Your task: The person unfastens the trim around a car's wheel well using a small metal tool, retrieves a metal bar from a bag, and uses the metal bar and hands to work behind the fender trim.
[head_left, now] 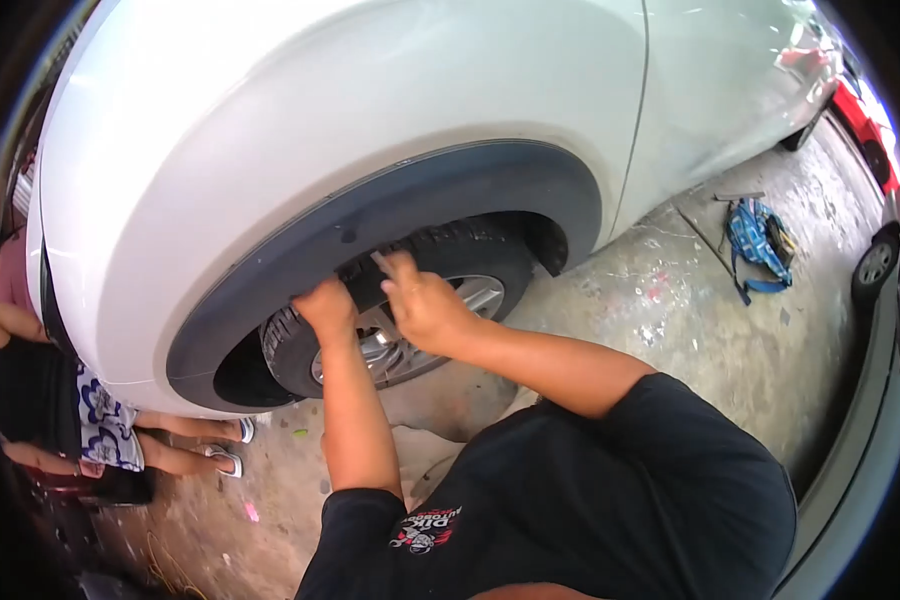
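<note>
The dark grey wheel arch trim (270,245) curves over the front wheel of a white car. My left hand (328,305) is closed at the trim's lower edge, its thumb against the outer face and its other fingers mostly hidden behind. Just to the right, my right hand (425,308) is closed in front of the tyre (500,250). A thin pale piece (380,262) shows at its fingertips, close under the trim; its kind is unclear. Below both hands is the silver alloy wheel rim (482,293), partly covered by my forearms.
The white car body (370,80) rises in front of me. A blue plaid bag (758,240) lies on the concrete floor (610,330) beside a thin dark rod (705,240). Another person (30,390) stands at the left. A grey vehicle (860,430) is close on the right.
</note>
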Available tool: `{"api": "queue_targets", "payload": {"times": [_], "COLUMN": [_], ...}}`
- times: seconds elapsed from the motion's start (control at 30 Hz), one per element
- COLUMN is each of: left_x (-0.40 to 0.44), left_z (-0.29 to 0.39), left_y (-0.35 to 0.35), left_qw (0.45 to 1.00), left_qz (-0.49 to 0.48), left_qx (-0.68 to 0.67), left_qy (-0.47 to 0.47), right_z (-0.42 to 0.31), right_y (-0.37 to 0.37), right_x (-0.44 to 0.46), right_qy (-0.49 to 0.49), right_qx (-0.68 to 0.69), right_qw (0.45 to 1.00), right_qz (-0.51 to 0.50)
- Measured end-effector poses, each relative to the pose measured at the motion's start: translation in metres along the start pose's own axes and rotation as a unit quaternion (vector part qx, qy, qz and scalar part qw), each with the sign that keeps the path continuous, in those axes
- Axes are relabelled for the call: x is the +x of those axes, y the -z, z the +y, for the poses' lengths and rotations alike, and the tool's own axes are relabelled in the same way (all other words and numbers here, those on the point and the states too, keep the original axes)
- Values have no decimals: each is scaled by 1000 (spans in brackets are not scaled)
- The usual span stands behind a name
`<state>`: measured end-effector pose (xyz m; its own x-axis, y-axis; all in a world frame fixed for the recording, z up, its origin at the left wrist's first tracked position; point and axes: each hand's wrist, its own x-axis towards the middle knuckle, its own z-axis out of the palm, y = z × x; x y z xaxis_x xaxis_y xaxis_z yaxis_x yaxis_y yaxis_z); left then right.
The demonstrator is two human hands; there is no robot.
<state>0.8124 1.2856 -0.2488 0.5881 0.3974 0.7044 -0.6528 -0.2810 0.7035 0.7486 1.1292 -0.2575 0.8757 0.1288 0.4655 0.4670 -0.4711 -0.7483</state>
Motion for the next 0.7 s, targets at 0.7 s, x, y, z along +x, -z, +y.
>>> {"api": "queue_targets", "payload": {"times": [0.7], "left_x": [9], "left_z": [-112], "left_y": [56], "left_qw": [997], "left_qz": [-47], "left_qx": [-63], "left_qy": [27], "right_z": [321], "right_y": [160], "right_x": [-217], "right_qy": [-456], "right_qx": [-346], "right_qw": [721], "right_qz": [-391]}}
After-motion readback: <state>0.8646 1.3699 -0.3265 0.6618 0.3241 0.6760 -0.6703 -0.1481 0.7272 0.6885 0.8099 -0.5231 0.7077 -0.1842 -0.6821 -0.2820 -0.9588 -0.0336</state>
